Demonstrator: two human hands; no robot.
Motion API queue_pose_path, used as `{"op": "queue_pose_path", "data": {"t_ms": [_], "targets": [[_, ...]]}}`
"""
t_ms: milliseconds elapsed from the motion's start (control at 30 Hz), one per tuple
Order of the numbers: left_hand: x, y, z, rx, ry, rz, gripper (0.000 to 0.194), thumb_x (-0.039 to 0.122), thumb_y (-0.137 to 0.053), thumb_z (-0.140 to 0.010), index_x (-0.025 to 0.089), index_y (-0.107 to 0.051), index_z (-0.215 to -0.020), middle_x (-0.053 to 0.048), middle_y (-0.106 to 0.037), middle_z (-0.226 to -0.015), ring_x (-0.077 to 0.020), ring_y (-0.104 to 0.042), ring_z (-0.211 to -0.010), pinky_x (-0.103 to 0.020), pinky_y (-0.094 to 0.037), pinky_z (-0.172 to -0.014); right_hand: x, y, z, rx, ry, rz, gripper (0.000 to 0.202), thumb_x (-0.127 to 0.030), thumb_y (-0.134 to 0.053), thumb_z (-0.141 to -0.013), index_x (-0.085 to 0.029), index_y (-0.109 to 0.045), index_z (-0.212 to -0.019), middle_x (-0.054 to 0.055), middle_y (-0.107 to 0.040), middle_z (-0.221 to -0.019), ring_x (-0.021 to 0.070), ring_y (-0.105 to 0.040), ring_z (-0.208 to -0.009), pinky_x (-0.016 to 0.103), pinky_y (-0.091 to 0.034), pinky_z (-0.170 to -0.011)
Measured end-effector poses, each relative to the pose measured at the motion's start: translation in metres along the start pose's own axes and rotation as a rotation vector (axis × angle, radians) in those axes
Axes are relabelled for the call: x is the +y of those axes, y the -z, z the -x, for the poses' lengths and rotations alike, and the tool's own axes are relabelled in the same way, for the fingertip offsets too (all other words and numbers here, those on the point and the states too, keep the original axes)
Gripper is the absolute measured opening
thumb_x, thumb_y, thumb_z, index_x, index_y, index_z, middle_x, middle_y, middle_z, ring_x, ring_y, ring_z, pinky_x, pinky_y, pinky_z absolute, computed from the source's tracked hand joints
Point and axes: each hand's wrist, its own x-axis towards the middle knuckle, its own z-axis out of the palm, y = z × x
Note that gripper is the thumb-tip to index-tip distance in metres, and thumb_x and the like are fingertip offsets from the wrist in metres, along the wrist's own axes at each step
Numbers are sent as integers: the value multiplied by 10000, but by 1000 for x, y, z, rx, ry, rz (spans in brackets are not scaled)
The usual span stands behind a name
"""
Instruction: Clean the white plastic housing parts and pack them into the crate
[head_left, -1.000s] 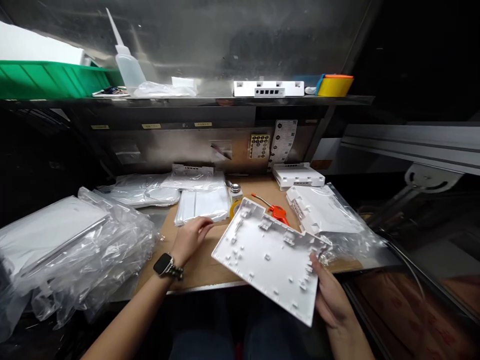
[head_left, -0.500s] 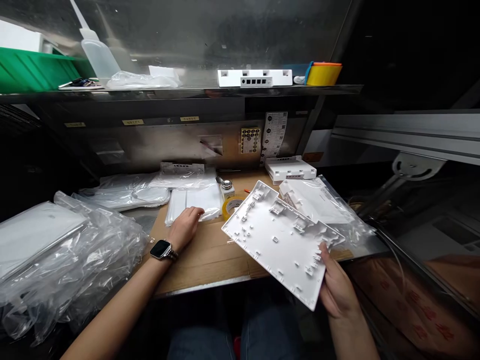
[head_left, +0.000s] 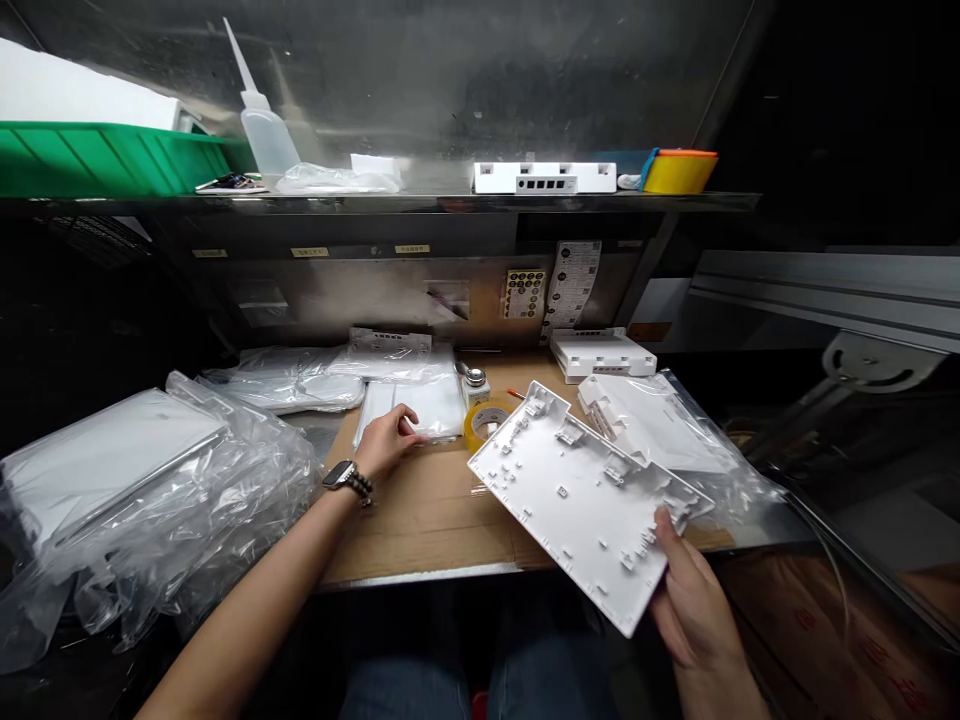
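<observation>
A white plastic housing shell (head_left: 559, 525) is tilted over the front of the bench, its inner side with clips and posts facing me. My right hand (head_left: 694, 605) grips its lower right corner, thumb on the inside face and the other fingers behind. At the near edge of a stack of clear plastic bags (head_left: 444, 402), my left hand (head_left: 384, 444) has its fingers curled, thumb and forefinger at the top bag. The exact hold at the fingertips is hard to see. A roll of yellow tape (head_left: 474, 428) lies between the stack and the shell.
Bagged white parts (head_left: 120, 450) are heaped at left; another bagged shell (head_left: 660, 425) lies at right, before stacked white housings (head_left: 604, 355). A metal-topped bottle (head_left: 475, 380) stands behind the tape. The shelf above holds a green bin (head_left: 112, 165) and a squeeze bottle (head_left: 268, 140).
The whole view has shifted, so things sit farther right and slightly lower. My left fingers have curled more at the bag's edge. My right hand keeps its hold on the shell.
</observation>
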Motion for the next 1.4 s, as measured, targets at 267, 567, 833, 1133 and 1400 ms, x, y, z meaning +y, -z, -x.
{"op": "queue_pose_path", "data": {"t_ms": [267,567,833,1133,1400], "targets": [[-3,22,-26,-213,140,359,421,159,-675,-823,76,-547,-1215,-52,-647,-970,-73,-623,-836,-207,-540,-793,29,-24,1,-49,85,65,875,-545,-952,-588,-110,-639,-1279,130,-703,-1187,249,-711,-1016,313,-601,-884],[7,-1,-28,-32,-6,215,518,114,-751,-738,118,-526,-1204,-20,-557,-1041,-18,-513,-738,-143,-437,-675,67,-86,17,-247,426,586,745,-793,-649,-807,-70,-679,-987,142,-695,-879,223,-663,-784,277,-540,-676],[8,10,-26,-78,-163,-11,193,179,-722,-790,62,-632,-915,-69,-592,-1143,-57,-539,-850,-220,-499,-820,90,-109,7,-458,806,786,537,-581,-487,-1008,-115,-666,-1205,188,-695,-1124,284,-685,-1059,374,-530,-957],[9,29,-40,-42,-136,-68,183,118,-552,-887,109,-724,-951,-82,-661,-1216,-148,-542,-1135,-386,-428,-1118,91,-102,8,-325,757,754,577,-677,-521,-962,-125,-688,-981,162,-697,-855,275,-696,-813,373,-561,-841],[8,3,-43,-278,-108,210,575,203,-757,-760,101,-584,-1299,-120,-631,-1251,-51,-610,-796,-202,-560,-752,103,-98,5,-420,936,721,555,-478,-516,-1033,-48,-608,-1371,233,-647,-1281,293,-648,-1235,351,-547,-1004]]}}
